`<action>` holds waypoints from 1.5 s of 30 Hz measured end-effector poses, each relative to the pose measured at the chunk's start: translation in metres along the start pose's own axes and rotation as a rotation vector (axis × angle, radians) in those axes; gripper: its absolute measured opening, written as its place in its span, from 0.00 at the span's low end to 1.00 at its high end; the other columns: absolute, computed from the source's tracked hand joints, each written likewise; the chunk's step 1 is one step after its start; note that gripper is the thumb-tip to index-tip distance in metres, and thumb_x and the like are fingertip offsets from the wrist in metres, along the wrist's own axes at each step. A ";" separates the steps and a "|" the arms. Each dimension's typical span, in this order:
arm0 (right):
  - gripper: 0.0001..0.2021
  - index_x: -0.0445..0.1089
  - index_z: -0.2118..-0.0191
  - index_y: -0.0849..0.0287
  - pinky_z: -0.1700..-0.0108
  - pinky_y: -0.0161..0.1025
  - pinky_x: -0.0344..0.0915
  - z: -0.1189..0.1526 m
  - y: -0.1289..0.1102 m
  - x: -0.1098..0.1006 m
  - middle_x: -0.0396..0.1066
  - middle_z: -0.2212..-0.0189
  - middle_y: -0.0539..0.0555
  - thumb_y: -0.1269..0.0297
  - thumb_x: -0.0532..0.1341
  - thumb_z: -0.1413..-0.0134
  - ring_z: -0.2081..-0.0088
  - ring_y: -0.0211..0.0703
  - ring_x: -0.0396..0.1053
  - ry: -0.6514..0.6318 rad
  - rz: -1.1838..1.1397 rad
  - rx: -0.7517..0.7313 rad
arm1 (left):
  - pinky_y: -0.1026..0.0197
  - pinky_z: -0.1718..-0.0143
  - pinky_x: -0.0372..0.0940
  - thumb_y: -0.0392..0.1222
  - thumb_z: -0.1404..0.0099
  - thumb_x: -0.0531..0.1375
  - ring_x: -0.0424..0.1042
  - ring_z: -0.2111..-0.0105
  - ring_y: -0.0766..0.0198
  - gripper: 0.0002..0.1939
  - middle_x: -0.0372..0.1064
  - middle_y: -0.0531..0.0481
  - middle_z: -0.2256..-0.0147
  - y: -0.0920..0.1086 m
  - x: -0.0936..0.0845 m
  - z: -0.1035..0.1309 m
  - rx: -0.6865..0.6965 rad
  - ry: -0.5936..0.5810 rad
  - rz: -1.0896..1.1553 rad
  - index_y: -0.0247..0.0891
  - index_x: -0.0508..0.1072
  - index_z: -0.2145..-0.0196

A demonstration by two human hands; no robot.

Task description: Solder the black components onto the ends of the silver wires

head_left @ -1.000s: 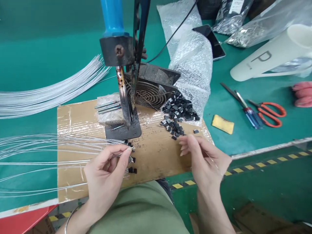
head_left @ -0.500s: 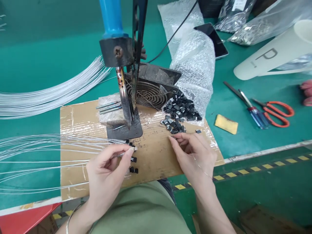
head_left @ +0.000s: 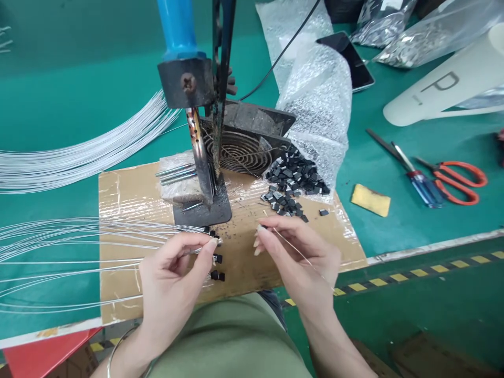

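My left hand (head_left: 177, 283) is pinched at the fingertips around a small thing I cannot make out, beside the black-tipped ends (head_left: 217, 275) of the white wires (head_left: 79, 226). My right hand (head_left: 303, 257) pinches a small black piece (head_left: 264, 227) between thumb and forefinger, and a thin solder-like wire (head_left: 293, 245) runs across its palm. Both hands are over the cardboard sheet (head_left: 244, 268). Just beyond my right hand lies a heap of small black pieces (head_left: 295, 173). A soldering iron (head_left: 197, 131) with a blue handle points down at a dark metal plate (head_left: 212, 210).
Behind the cardboard stands a fan with a round grille (head_left: 240, 152). Bubble wrap (head_left: 318, 105), a yellow sponge (head_left: 370, 199), a screwdriver (head_left: 423, 186), orange-handled scissors (head_left: 460, 181) and a white cup (head_left: 441, 84) lie to the right. A wire bundle (head_left: 98, 152) curves at the left.
My right hand has moved left, away from the black heap and nearer my left hand, with a small black piece now between its fingertips. My left hand has barely moved.
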State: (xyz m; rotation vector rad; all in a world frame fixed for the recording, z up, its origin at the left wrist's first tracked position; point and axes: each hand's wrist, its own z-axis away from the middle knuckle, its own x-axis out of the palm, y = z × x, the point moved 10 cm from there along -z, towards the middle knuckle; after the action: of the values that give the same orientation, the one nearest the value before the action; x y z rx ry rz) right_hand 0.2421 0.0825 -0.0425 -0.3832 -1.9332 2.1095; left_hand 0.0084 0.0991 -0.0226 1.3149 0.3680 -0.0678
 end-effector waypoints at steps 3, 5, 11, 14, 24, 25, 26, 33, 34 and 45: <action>0.06 0.85 0.57 0.50 0.68 0.36 0.73 0.001 -0.002 0.020 0.78 0.70 0.49 0.67 0.70 0.37 0.73 0.37 0.75 -0.133 -0.057 0.031 | 0.70 0.77 0.64 0.37 0.38 0.70 0.71 0.76 0.69 0.01 0.79 0.53 0.73 0.000 0.002 -0.003 0.018 -0.066 -0.035 0.40 0.83 0.69; 0.07 0.85 0.57 0.49 0.70 0.35 0.72 0.003 -0.003 0.032 0.78 0.69 0.49 0.66 0.69 0.36 0.73 0.36 0.74 -0.207 -0.095 0.043 | 0.72 0.77 0.66 0.37 0.38 0.70 0.73 0.76 0.69 0.01 0.81 0.52 0.71 0.000 0.005 -0.004 0.020 -0.134 -0.027 0.41 0.84 0.68; 0.07 0.86 0.56 0.49 0.72 0.34 0.71 0.007 -0.002 0.053 0.81 0.67 0.51 0.66 0.69 0.36 0.75 0.35 0.72 -0.304 -0.178 0.072 | 0.73 0.65 0.73 0.34 0.36 0.69 0.81 0.67 0.67 0.05 0.83 0.50 0.66 0.006 0.013 -0.005 -0.015 -0.279 0.078 0.41 0.83 0.69; 0.07 0.86 0.56 0.49 0.74 0.34 0.70 0.008 -0.002 0.055 0.81 0.66 0.52 0.66 0.69 0.36 0.75 0.35 0.72 -0.314 -0.157 0.069 | 0.72 0.65 0.74 0.34 0.36 0.69 0.81 0.67 0.66 0.05 0.83 0.49 0.67 0.007 0.013 -0.006 -0.011 -0.276 0.091 0.41 0.83 0.69; 0.07 0.86 0.57 0.50 0.74 0.34 0.72 0.010 0.001 0.056 0.80 0.68 0.52 0.66 0.69 0.37 0.76 0.35 0.73 -0.305 -0.185 0.111 | 0.74 0.63 0.75 0.31 0.37 0.69 0.82 0.65 0.67 0.07 0.83 0.51 0.66 0.008 0.011 -0.007 0.013 -0.240 0.115 0.42 0.83 0.70; 0.07 0.86 0.57 0.49 0.74 0.34 0.72 0.010 0.002 0.056 0.80 0.67 0.52 0.66 0.69 0.37 0.76 0.35 0.73 -0.306 -0.191 0.113 | 0.74 0.62 0.75 0.30 0.37 0.69 0.82 0.65 0.67 0.07 0.83 0.51 0.66 0.008 0.011 -0.007 0.013 -0.234 0.117 0.42 0.83 0.70; 0.07 0.86 0.57 0.49 0.74 0.33 0.72 0.011 0.002 0.056 0.80 0.67 0.51 0.66 0.70 0.37 0.76 0.35 0.73 -0.305 -0.197 0.112 | 0.74 0.62 0.75 0.30 0.37 0.69 0.82 0.64 0.67 0.08 0.84 0.51 0.65 0.007 0.011 -0.007 0.014 -0.232 0.118 0.42 0.83 0.69; 0.08 0.86 0.56 0.48 0.73 0.33 0.72 0.011 0.002 0.054 0.79 0.68 0.51 0.67 0.70 0.36 0.75 0.35 0.73 -0.303 -0.181 0.105 | 0.76 0.61 0.74 0.29 0.37 0.69 0.82 0.64 0.69 0.09 0.84 0.53 0.65 0.007 0.012 -0.007 0.017 -0.237 0.132 0.43 0.83 0.69; 0.08 0.86 0.56 0.48 0.73 0.33 0.72 0.011 0.002 0.054 0.79 0.68 0.51 0.67 0.70 0.36 0.74 0.35 0.73 -0.301 -0.173 0.098 | 0.76 0.61 0.74 0.29 0.37 0.69 0.82 0.64 0.69 0.09 0.84 0.53 0.65 0.007 0.012 -0.007 0.016 -0.239 0.134 0.43 0.83 0.69; 0.12 0.86 0.55 0.44 0.72 0.30 0.71 0.011 0.000 0.055 0.80 0.66 0.49 0.70 0.69 0.36 0.74 0.32 0.73 -0.311 -0.205 0.084 | 0.74 0.60 0.74 0.29 0.35 0.68 0.81 0.63 0.69 0.09 0.83 0.52 0.62 0.005 0.015 -0.007 -0.035 -0.259 0.147 0.42 0.83 0.68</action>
State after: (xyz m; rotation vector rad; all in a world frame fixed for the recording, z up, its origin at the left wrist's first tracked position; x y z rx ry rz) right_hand 0.1866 0.0924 -0.0427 0.1653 -1.9347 2.2057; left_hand 0.0220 0.1098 -0.0238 1.2761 0.0518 -0.1069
